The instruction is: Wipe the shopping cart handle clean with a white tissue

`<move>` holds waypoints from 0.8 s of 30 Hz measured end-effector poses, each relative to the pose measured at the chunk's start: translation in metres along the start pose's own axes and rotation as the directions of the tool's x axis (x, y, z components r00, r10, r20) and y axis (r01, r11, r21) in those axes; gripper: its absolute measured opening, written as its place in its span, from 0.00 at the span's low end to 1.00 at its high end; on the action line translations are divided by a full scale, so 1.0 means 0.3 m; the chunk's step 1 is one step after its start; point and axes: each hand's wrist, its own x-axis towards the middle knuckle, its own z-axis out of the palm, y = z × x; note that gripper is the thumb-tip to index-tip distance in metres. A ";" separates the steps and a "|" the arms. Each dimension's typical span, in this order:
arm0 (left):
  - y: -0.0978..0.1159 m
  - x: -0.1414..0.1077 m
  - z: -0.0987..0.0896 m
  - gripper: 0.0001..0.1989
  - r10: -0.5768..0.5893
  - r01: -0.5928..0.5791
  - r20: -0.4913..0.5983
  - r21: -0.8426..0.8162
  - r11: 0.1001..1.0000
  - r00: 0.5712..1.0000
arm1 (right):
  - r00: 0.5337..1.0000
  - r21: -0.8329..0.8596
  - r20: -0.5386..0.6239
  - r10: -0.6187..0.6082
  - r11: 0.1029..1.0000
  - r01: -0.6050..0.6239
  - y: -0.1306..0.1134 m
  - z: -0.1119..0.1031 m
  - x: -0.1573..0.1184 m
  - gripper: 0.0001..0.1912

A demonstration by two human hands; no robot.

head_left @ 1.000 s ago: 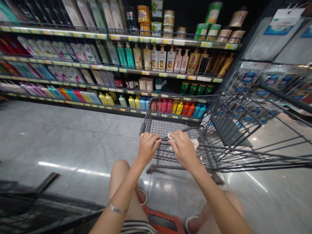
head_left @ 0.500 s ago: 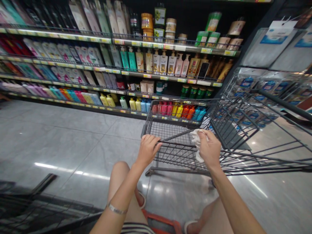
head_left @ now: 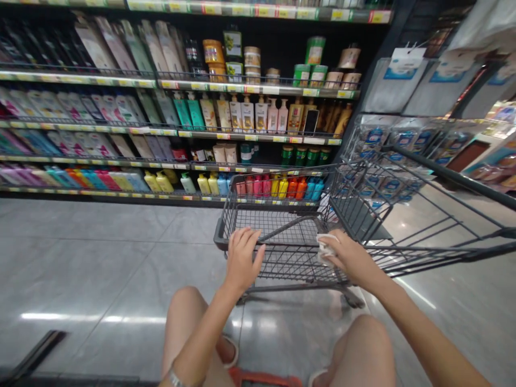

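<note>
A dark metal shopping cart point(head_left: 282, 263) stands sideways in front of me. On its near top rim, close to the left end corner, rests my left hand point(head_left: 243, 259), fingers spread and holding nothing. My right hand point(head_left: 347, 257) is closed on a crumpled white cloth point(head_left: 327, 248), pressed against the same rim further right. The cloth is partly hidden by my fingers. Wire mesh forms the cart's basket, and a grey folding panel point(head_left: 358, 215) sits at its right.
Behind the cart, store shelves point(head_left: 258, 134) hold rows of bottles and jars. Packaged goods point(head_left: 373, 137) hang at the right. A red-orange frame point(head_left: 266, 378) is between my feet, and a dark bar point(head_left: 38, 355) lies at the lower left.
The shelves and cart have shifted left in view. My right hand has turned from upright to lying lower over the rim with the cloth. My left hand's fingers are spread wider.
</note>
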 end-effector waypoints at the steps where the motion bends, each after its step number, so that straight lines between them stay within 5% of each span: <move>1: 0.024 0.010 0.010 0.14 0.029 -0.028 0.021 -0.028 0.999 0.999 | 1.000 0.019 0.005 0.005 1.000 -0.005 0.007 0.001 0.009 0.12; 3: 0.069 0.029 0.033 0.13 0.092 -0.086 0.070 -0.077 0.993 0.993 | 0.999 0.094 0.025 0.027 0.995 -0.029 0.018 -0.002 0.031 0.08; 9: 0.133 0.061 0.093 0.11 0.196 -0.183 0.177 -0.086 0.979 0.965 | 0.957 0.301 0.194 0.213 0.916 -0.265 0.018 -0.025 0.107 0.18; 13: 0.129 0.059 0.109 0.12 0.172 -0.177 0.232 0.001 0.984 0.958 | 0.953 0.347 0.140 0.268 0.888 -0.301 -0.047 0.002 0.164 0.18; 18: 0.111 0.050 0.104 0.11 0.179 -0.201 0.289 0.049 0.978 0.941 | 0.992 0.387 0.126 0.014 0.920 -0.062 -0.135 0.030 0.188 0.08; 24: 0.111 0.048 0.097 0.12 0.170 -0.187 0.299 0.029 0.982 0.939 | 0.971 0.132 -0.020 -0.237 0.962 0.237 -0.119 0.078 0.120 0.18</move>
